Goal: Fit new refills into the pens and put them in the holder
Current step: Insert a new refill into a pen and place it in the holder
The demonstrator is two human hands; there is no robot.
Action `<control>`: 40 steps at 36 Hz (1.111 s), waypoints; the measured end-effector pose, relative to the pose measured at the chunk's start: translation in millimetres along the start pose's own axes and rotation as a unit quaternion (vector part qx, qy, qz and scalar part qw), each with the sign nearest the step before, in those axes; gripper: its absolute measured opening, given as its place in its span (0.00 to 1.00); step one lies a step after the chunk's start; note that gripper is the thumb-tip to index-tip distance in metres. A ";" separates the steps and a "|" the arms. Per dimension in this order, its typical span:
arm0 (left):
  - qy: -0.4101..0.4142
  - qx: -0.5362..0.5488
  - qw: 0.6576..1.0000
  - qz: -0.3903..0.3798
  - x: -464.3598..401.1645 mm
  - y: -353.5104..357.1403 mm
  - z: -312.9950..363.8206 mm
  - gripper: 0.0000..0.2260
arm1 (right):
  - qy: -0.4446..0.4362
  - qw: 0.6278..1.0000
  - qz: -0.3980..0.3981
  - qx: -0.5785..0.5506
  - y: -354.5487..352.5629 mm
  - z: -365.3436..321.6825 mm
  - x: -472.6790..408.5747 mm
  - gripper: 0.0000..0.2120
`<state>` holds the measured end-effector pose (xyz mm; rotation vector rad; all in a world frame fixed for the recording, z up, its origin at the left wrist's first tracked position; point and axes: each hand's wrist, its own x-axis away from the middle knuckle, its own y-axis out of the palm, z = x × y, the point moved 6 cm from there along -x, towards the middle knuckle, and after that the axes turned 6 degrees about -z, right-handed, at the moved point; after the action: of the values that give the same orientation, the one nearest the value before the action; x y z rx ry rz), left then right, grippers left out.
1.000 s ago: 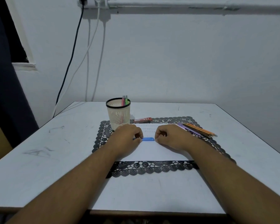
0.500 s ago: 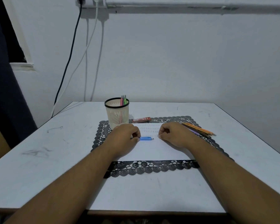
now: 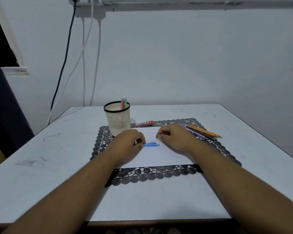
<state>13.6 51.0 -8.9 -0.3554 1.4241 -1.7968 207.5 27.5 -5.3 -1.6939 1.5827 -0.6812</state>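
A short blue pen point(image 3: 150, 144) lies level over the white paper point(image 3: 161, 157), its grey tip pointing right. My left hand point(image 3: 127, 144) pinches the pen's left end. To the right of the tip, and apart from it, my right hand point(image 3: 174, 139) rests on the paper with its fingers curled; nothing shows between them. The cream mesh holder point(image 3: 116, 108) with a black rim stands behind my left hand. Pink and green pens point(image 3: 123, 103) stand in it.
A red refill pack point(image 3: 144, 123) lies behind the paper beside the holder. Several orange and purple pens point(image 3: 203, 131) lie on the black lace mat point(image 3: 150, 174) to the right of my right hand. The white table point(image 3: 49, 149) reaches the wall, where cables point(image 3: 66, 56) hang.
My right hand has let go of the blue pen's right end and drawn back to the right. My left hand keeps hold of the pen.
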 end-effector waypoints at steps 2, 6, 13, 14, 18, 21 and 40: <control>-0.001 0.001 1.000 0.000 0.3 -0.4 0.8 0.03 | 0.007 1.000 0.001 -0.021 -7.6 5.7 3.9 0.05; -0.006 0.006 1.000 0.000 1.2 -0.5 0.5 0.03 | 0.009 0.997 -0.052 -0.060 -9.7 9.2 11.6 0.04; -0.004 0.007 1.000 0.000 1.2 -1.0 1.2 0.03 | 0.001 0.996 -0.079 -0.037 -0.7 0.0 9.7 0.01; -0.004 0.008 1.000 0.000 1.4 -0.9 0.7 0.03 | 0.000 0.996 -0.080 -0.036 0.1 -0.7 9.4 0.02; -0.006 0.011 1.000 -0.001 1.6 -0.5 -0.4 0.03 | -0.002 0.997 -0.080 -0.022 1.1 0.0 8.7 0.02; -0.005 0.011 1.000 -0.001 1.5 -0.2 -0.4 0.03 | -0.001 0.997 -0.075 -0.012 1.2 0.7 8.4 0.02; -0.010 0.005 1.000 -0.005 1.2 0.4 -0.1 0.02 | 0.001 0.997 -0.080 -0.003 1.5 1.2 7.8 0.02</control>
<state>13.0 50.2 -9.5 -0.3752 1.4023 -1.8024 208.3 20.0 -7.9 -1.8387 1.4635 -0.7577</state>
